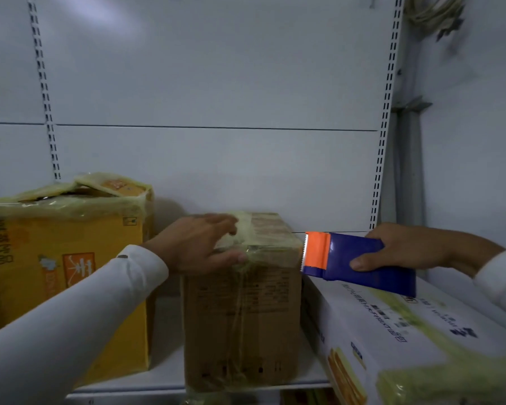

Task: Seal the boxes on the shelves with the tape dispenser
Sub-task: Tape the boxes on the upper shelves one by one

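my right hand (406, 249) has its grip wrapped round the tape dispenser (354, 258), thumb under and fingers over the blue body, and it hangs in the air just above the white box (406, 331) on the right of the shelf (170, 384). i think the dispenser is light and hard, a bit smooth, so the middle of the blue part is the good place to hold. the orange end has a row of little teeth that point at the brown box (243, 311), and i would keep my fingers away from those, they look sharp. my left hand (199, 244) lies on the top left corner of the brown box, fingers spread flat over the top and thumb on the front edge, pressing and not pinching. the brown box stands in the middle of the shelf, tall and plain, with old crinkly tape over its top and down its front. i guess it is stiff card that can dent, and the shiny tape may be slippery, so a flat hand on top should keep it from sliding. the yellow box (62, 276) stands to the left, bigger, its top flaps bumpy and bent up under lots of tape. i cannot tell how heavy any box is.
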The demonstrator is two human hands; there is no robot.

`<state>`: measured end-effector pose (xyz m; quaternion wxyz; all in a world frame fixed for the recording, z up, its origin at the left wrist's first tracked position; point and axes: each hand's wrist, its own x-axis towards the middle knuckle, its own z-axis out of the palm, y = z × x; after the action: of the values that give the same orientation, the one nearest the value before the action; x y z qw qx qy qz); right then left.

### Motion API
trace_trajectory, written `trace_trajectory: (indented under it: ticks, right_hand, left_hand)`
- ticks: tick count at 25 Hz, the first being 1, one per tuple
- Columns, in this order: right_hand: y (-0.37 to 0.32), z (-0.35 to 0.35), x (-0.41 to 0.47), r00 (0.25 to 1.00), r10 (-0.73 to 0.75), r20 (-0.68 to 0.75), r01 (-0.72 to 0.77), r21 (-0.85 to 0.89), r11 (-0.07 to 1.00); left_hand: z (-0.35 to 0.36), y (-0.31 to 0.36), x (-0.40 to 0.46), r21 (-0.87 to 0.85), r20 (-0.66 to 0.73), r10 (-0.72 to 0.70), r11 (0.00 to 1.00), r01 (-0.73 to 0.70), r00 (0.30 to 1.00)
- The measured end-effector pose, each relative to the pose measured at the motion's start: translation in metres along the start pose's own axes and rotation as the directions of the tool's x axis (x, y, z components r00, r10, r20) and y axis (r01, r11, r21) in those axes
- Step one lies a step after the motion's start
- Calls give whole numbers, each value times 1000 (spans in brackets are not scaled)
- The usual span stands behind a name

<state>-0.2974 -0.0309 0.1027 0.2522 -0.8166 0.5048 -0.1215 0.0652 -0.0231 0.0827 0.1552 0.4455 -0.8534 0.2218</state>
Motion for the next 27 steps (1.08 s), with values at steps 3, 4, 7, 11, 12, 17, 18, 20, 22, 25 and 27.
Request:
trace_trajectory:
  ticks: [3,4,7,11,12,17,18,20,22,25,27]
  right_hand:
    - [2,3,3,1000,-21,-2,21,33,999]
    - [2,3,4,1000,-28,1,28,41,999]
    - [-2,6,5,998,-50,30,49,33,998]
    - [-2,4,-3,994,-75,81,74,16,997]
    - [-2,1,-8,994,-63,92,64,-2,998]
    - [-4,1,-22,997,79,23,-75,-140,987]
    - [-7,6,-16,995,96,-11,-96,-201,975]
    - [-17,21,0,990,112,-91,-137,-353,925]
    - [-31,38,17,969,89,-230,-197,-508,838]
    - [-40,46,30,906,-1,-422,-326,-702,633]
    - [-28,43,27,877,45,-478,-406,-689,600]
  left_hand:
    - [-1,48,33,52,5,-2,999,2,1000]
    - [6,61,43,65,62,22,998,-26,998]
    - [34,63,55,83,128,12,996,-23,992]
    - [41,33,42,105,91,55,992,-64,994]
    - [39,29,39,83,96,57,994,-65,994]
    - [45,32,41,72,65,79,994,-84,995]
    - [47,33,40,67,33,90,993,-92,995]
    - [48,33,38,50,-18,90,995,-89,996]
    - [46,35,39,54,-37,91,995,-89,995]
    - [40,38,35,36,18,80,996,-80,997]
    - [36,39,30,13,44,46,999,-46,998]
